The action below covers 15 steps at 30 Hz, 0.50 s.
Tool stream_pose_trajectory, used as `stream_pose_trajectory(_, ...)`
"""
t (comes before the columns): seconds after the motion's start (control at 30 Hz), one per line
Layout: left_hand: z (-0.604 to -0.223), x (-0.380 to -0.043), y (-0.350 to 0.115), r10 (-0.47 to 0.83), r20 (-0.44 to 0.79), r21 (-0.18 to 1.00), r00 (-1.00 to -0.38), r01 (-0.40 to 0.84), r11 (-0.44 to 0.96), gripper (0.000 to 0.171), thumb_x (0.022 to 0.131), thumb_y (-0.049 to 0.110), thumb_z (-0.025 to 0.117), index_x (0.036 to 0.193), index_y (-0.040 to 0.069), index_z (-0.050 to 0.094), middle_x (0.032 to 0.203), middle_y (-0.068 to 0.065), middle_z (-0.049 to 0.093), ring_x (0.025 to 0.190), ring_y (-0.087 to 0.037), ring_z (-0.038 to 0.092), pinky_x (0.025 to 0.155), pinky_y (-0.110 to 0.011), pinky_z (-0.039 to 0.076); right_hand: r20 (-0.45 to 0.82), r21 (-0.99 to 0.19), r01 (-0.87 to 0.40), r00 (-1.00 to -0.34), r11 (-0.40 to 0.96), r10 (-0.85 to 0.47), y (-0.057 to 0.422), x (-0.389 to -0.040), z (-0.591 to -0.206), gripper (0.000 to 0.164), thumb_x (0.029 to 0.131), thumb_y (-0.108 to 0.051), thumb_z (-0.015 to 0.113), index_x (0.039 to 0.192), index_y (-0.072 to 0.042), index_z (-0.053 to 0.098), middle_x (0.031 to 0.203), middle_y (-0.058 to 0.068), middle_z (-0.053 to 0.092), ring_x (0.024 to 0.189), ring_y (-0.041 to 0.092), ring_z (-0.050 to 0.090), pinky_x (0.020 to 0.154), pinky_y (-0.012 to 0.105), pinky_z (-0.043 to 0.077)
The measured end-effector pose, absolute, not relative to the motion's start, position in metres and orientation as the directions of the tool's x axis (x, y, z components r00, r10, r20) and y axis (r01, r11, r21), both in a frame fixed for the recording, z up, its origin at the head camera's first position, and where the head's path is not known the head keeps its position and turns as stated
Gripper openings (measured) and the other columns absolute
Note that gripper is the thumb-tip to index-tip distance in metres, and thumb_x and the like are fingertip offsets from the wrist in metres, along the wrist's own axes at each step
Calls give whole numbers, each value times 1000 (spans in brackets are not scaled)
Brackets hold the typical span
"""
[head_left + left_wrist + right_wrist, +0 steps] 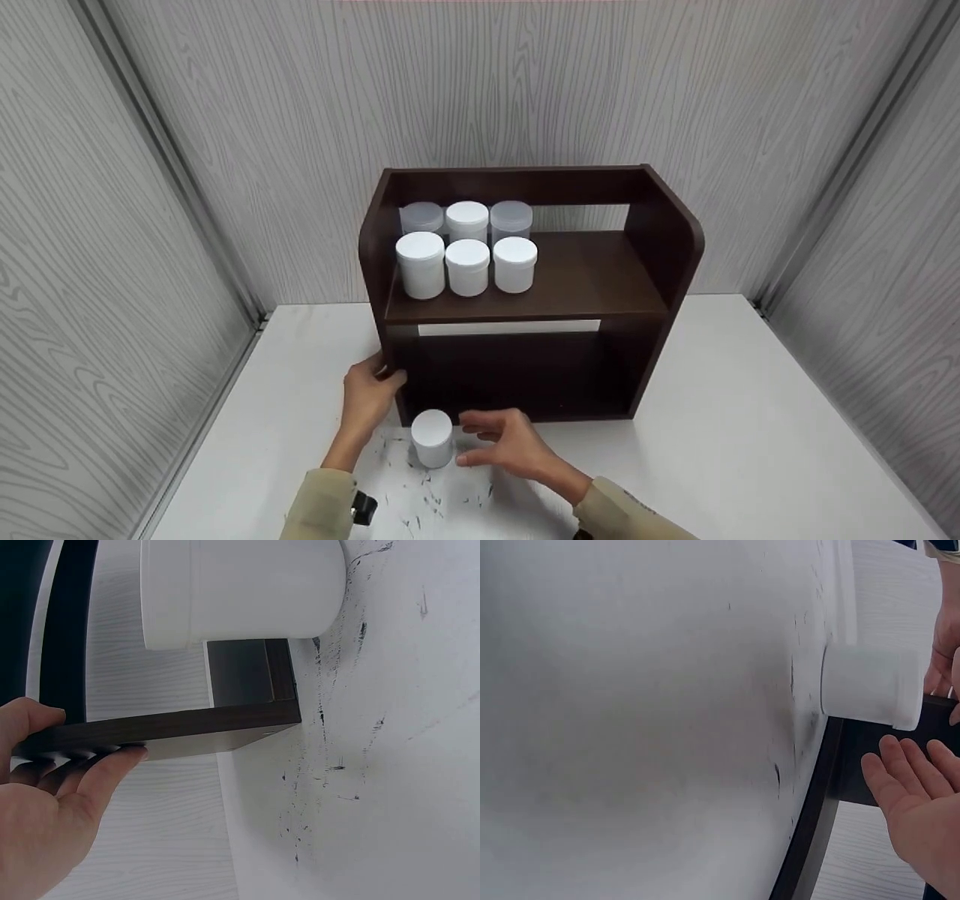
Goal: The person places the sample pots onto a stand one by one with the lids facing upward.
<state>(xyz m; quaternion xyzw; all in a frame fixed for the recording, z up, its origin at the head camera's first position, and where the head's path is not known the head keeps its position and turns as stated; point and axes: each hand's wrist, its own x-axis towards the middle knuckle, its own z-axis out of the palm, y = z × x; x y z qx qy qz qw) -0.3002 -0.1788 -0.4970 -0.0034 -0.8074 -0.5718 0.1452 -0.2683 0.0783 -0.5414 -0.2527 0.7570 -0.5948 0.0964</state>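
Note:
A dark brown two-tier shelf [525, 311] stands on the white table. My left hand [367, 394] grips the front edge of its left side panel [172, 726], thumb on one face and fingers on the other. In front of the shelf's lower left corner, a white lidded jar [432, 442] stands upright on the table. Just to the jar's right is my right hand [510, 446], thumb and fingers spread apart with nothing between them. The right wrist view shows its extended fingers [885, 784] near the lid end of the jar [866, 686].
On the upper tier, three white jars [468, 270] form a front row at the left. Behind them are a white jar [466, 217] and two translucent ones [511, 216]. Dark scuff marks streak the table [735, 420]. Wood-grain panels [525, 90] enclose the back and sides.

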Motion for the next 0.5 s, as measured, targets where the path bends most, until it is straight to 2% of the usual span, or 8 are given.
stream_pose_trajectory(0.27, -497, -301, -179, -160, 236, 925, -958, 171, 339, 55, 94, 3, 68, 144, -14, 53, 138, -30, 63, 123, -43, 65, 94, -43, 59, 175, -957, -263, -856, 119, -487, 62, -281, -550, 68, 83, -9, 92, 143, 3, 62, 143, 26, 61, 127, 36, 65, 108, 46, 51)
stream_pose_trajectory(0.5, -499, -301, -180, -163, 242, 923, -956, 175, 343, 54, 93, 3, 68, 143, -13, 54, 137, -30, 63, 122, -43, 66, 94, -42, 60, 176, -957, -266, -844, 111, -507, 50, -289, -553, 73, 80, -8, 93, 144, 7, 59, 145, 25, 59, 128, 32, 64, 108, 47, 51)
